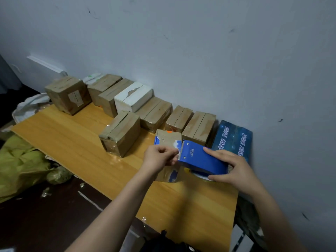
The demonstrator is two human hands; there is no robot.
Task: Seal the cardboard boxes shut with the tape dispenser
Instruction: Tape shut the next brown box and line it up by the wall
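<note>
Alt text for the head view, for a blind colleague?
Right hand grips a blue dispenser over a box on a wooden table; left hand pinches tape at its blade. More boxes line the wall behind.

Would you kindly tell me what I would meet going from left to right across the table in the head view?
labelled brown box → lone brown box → left hand → tape dispenser → right hand. The white box and blue box overlap others, so they are left out.

white "deli" brand on tape dispenser (200, 158), white Chinese characters on dark blue box (233, 140), too blurred to read
</note>
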